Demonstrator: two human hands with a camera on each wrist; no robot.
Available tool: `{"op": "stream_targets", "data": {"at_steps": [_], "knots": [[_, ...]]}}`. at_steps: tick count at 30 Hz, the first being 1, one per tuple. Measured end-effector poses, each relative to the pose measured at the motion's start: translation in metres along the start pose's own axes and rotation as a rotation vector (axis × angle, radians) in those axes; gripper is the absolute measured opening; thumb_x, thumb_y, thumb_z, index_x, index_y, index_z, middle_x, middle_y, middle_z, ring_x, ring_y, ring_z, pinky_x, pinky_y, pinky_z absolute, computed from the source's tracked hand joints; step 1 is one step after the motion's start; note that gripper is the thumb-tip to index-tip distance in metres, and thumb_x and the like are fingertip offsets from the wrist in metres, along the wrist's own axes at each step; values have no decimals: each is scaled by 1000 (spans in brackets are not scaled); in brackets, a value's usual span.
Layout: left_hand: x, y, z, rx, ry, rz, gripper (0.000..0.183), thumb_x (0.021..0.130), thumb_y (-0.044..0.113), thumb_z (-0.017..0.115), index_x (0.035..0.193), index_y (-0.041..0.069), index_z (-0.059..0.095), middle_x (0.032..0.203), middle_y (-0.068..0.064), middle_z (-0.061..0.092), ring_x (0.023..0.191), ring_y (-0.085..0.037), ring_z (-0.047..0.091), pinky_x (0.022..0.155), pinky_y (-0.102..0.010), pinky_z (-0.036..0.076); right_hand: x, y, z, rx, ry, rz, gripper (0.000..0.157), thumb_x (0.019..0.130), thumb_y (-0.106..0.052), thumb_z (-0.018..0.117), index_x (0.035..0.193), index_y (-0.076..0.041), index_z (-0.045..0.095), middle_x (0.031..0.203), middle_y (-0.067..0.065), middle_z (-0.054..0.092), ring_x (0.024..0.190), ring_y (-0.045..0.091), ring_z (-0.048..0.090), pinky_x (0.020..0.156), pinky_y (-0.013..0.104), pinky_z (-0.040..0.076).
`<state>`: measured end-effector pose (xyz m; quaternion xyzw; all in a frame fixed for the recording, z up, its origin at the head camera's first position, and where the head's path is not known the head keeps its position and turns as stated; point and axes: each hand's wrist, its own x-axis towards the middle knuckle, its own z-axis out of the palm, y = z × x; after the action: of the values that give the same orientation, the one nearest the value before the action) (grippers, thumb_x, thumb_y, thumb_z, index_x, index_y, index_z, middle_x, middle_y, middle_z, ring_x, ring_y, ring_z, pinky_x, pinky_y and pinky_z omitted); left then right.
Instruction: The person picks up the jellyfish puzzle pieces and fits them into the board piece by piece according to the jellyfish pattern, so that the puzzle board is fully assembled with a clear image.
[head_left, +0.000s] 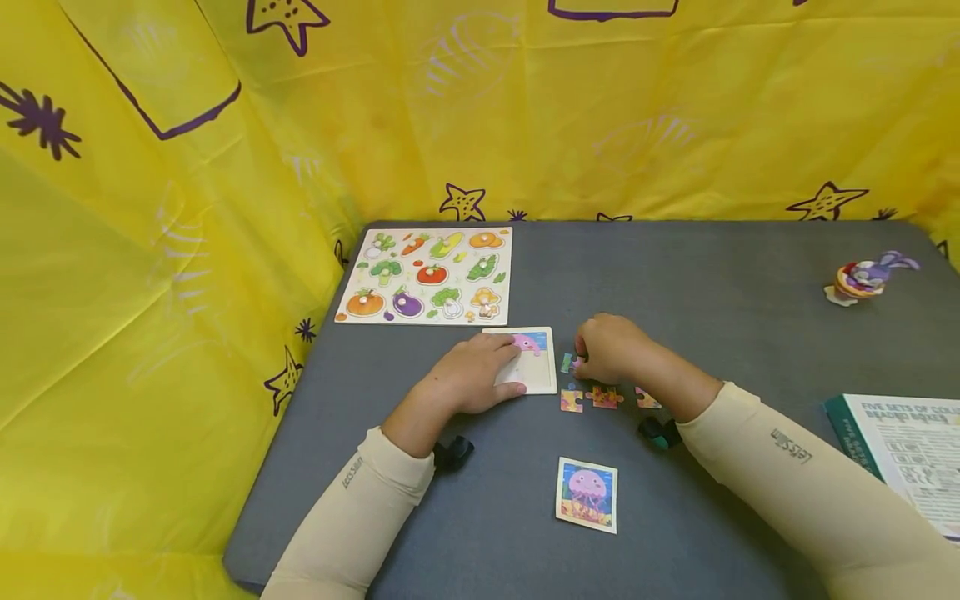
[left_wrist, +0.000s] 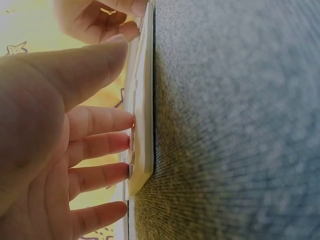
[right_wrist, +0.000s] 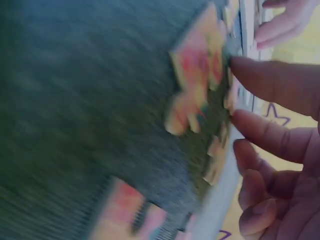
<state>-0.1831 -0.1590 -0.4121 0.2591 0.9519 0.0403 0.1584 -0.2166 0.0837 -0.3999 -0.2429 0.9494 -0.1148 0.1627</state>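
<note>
My left hand [head_left: 476, 375] lies on the left part of a small square puzzle tray [head_left: 546, 379], its fingers extended; in the left wrist view the fingertips [left_wrist: 122, 120] touch the tray's surface. A pink-and-blue picture section [head_left: 532, 341] fills the tray's top. Just right of the tray, my right hand [head_left: 611, 346] pinches a pink puzzle piece [right_wrist: 231, 95] between thumb and index finger, low over the table. The hand partly hides that piece in the head view. Loose jigsaw pieces lie near it: a yellow-pink one [head_left: 572, 401], an orange one [head_left: 604, 397] and another [head_left: 647, 398] by the wrist.
A jellyfish picture card [head_left: 587, 494] lies nearer the body. Behind the tray is a vegetable peg board [head_left: 423, 277]. A purple-eared toy figure [head_left: 862, 279] stands far right, with a white-and-green box [head_left: 911, 450] below it. Yellow cloth [head_left: 480, 108] hangs behind the grey table [head_left: 697, 275].
</note>
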Motion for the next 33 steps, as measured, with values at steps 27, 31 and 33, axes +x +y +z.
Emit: {"op": "stream_targets", "data": {"at_steps": [27, 31, 33], "knots": [[-8, -21, -10, 52, 33, -111, 67, 94, 52, 67, 146, 10, 55, 145, -8, 53, 129, -28, 45, 111, -46, 39, 29, -39, -8, 515, 8, 22, 7, 95, -10, 71, 93, -6, 76, 79, 6, 74, 70, 16, 67, 64, 28, 54], [-8, -23, -10, 37, 49, -103, 61, 95, 47, 67, 144, 11, 57, 143, -8, 55, 127, -28, 46, 110, -47, 39, 45, -49, 2, 660, -57, 74, 8, 94, -11, 74, 90, -4, 74, 77, 7, 73, 67, 14, 68, 62, 26, 55], [-7, -24, -10, 35, 69, -89, 55, 96, 40, 65, 143, 11, 59, 140, -7, 56, 124, -28, 47, 108, -47, 40, 51, -53, 6, 636, -60, 91, 9, 92, -12, 75, 86, -5, 75, 75, 6, 72, 64, 13, 65, 59, 24, 53]]}}
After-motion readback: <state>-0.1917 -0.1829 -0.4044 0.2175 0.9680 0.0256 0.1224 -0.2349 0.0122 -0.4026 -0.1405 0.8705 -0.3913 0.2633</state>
